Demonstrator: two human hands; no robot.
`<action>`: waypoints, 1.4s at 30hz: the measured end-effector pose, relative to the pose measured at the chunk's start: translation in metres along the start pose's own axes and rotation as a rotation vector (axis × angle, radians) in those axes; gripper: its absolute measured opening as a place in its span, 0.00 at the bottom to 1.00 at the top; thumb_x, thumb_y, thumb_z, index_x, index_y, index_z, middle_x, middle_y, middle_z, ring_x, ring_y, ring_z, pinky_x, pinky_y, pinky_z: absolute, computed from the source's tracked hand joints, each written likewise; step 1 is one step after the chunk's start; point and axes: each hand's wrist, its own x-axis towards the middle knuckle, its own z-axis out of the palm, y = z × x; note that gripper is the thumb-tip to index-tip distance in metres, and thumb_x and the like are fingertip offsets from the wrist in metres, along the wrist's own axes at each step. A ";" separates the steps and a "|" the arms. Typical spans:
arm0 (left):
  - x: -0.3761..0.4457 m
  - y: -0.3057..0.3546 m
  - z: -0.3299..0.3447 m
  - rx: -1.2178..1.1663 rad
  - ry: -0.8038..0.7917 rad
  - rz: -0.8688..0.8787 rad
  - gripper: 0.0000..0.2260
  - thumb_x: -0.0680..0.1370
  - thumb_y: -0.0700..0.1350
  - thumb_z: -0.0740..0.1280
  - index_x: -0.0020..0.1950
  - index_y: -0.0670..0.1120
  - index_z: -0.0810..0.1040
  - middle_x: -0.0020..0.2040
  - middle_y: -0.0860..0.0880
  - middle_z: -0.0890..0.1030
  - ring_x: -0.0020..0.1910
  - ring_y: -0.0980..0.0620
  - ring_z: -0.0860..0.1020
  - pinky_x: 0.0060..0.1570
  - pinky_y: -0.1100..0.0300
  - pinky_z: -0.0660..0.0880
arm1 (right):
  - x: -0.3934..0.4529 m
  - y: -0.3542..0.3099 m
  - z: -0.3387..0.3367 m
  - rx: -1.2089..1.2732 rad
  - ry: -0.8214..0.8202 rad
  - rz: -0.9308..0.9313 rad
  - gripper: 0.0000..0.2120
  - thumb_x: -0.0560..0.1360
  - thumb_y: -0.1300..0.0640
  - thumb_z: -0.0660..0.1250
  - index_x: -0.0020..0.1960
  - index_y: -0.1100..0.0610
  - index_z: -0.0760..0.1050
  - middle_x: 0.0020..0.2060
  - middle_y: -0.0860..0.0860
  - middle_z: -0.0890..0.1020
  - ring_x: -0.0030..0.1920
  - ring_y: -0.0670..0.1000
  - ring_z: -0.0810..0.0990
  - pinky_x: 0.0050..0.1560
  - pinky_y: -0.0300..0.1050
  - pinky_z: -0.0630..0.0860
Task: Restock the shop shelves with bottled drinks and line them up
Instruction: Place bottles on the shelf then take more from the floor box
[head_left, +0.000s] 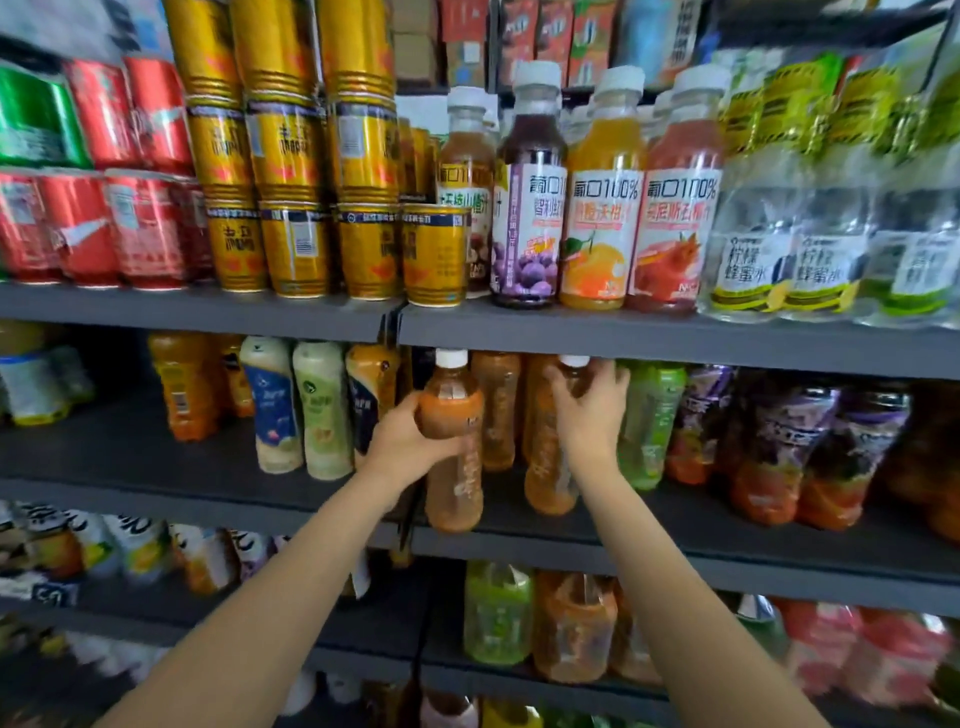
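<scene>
Grey metal shop shelves (675, 345) fill the view. On the middle shelf, the left hand (410, 436) grips an orange-brown plastic bottle with white cap (452, 441). Just beside it, the right hand (592, 410) curls round a second orange bottle (550, 467), next to a green plastic bottle (649, 426).

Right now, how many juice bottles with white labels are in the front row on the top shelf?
4: brownish behind the gold can, purple, orange, red, side by side. More stand hidden behind them.
</scene>
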 end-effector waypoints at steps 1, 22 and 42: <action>0.004 0.002 0.003 0.007 -0.001 -0.007 0.26 0.66 0.44 0.77 0.62 0.49 0.72 0.56 0.49 0.78 0.58 0.48 0.75 0.60 0.51 0.72 | 0.002 0.006 0.004 -0.026 -0.070 0.020 0.31 0.73 0.59 0.69 0.72 0.58 0.60 0.67 0.59 0.65 0.68 0.57 0.65 0.63 0.38 0.61; 0.043 -0.032 0.073 0.230 0.185 -0.139 0.27 0.68 0.49 0.75 0.61 0.44 0.67 0.60 0.44 0.75 0.60 0.42 0.74 0.56 0.50 0.71 | 0.001 0.067 0.023 -0.410 -0.104 -0.005 0.43 0.72 0.54 0.70 0.76 0.55 0.45 0.66 0.57 0.67 0.65 0.60 0.69 0.58 0.57 0.73; 0.061 -0.047 0.048 0.432 0.155 -0.136 0.24 0.74 0.51 0.70 0.65 0.41 0.68 0.60 0.42 0.77 0.59 0.42 0.75 0.54 0.53 0.72 | 0.004 0.076 0.073 -0.780 -0.421 0.143 0.16 0.77 0.53 0.63 0.61 0.61 0.71 0.57 0.57 0.78 0.57 0.57 0.78 0.51 0.49 0.76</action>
